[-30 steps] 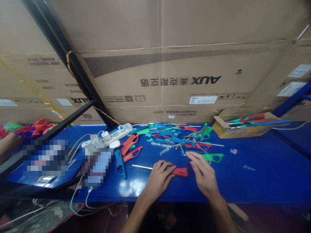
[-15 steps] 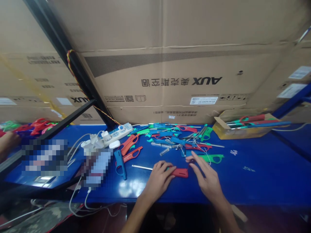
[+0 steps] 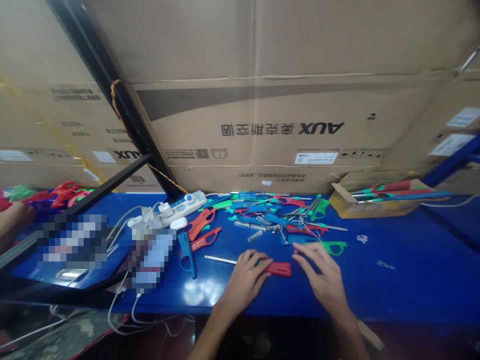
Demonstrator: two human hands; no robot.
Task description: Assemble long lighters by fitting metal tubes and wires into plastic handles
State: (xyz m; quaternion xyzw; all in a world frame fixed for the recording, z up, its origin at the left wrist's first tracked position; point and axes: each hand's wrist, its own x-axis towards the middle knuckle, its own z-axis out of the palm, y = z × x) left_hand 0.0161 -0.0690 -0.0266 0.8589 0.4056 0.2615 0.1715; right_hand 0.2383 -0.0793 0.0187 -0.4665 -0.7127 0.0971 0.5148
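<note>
The left hand (image 3: 245, 277) has its fingers (image 3: 258, 261) curled on a red handle (image 3: 278, 269) lying flat on the blue surface (image 3: 393, 280). The right hand (image 3: 324, 275) lies released, holding nothing, just right of it. Many loose handles (image 3: 270, 215) lie beyond the fingers. Far right, a small box (image 3: 375, 206) holds long pieces. Large cartons (image 3: 262, 100) wall the back.

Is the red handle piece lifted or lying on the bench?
Lying flat: the red handle piece rests on the blue bench, left hand over one end.
</note>
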